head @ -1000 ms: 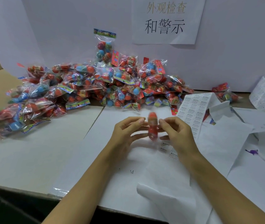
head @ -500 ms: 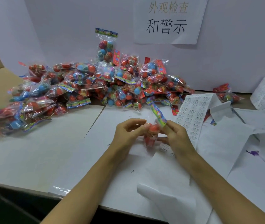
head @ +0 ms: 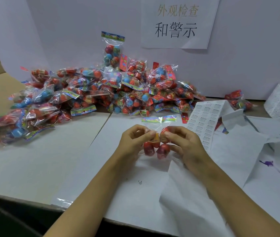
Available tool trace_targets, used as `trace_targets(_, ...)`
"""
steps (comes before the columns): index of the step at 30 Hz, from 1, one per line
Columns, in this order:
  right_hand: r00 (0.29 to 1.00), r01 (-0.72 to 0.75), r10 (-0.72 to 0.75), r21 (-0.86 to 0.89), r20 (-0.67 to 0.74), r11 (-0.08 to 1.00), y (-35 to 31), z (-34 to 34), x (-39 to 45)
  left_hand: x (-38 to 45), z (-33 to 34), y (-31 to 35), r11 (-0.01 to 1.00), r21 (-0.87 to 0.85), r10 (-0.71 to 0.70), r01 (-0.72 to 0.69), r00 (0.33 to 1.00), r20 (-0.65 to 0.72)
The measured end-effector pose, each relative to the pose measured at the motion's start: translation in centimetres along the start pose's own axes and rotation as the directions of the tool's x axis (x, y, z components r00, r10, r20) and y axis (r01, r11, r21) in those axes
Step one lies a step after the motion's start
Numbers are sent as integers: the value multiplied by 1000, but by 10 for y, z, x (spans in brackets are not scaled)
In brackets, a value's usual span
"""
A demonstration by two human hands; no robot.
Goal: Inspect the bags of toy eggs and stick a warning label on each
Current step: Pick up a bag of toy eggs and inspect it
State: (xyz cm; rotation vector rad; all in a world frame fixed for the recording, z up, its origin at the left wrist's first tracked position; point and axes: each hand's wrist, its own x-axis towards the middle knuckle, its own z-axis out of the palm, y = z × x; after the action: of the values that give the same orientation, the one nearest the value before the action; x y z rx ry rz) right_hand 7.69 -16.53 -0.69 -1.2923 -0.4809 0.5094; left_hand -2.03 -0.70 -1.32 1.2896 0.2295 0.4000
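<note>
Now turned flat-on at frame center, the light, crinkly, slippery bag (head: 155,142) is pinched by left hand (head: 134,142) and right hand (head: 185,144); best held by its eggs.

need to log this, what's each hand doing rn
Left hand: pinching the bag of toy eggs.
Right hand: pinching the same bag.

We see a printed sign (head: 178,23) taped to the wall, and a purple ink smudge (head: 267,163) on loose paper.
</note>
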Motion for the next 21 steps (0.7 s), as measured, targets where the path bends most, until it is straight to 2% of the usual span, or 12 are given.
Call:
trace_targets(8, 999, -43, 43, -39, -11, 998, -1, 3, 1, 0, 2, -1, 998, 62, -25, 24, 1000, 5)
trace_targets(21, 992, -63, 70, 61, -109, 996, 0, 2, 4, 0, -1, -2, 998, 50, -47, 45, 998, 34)
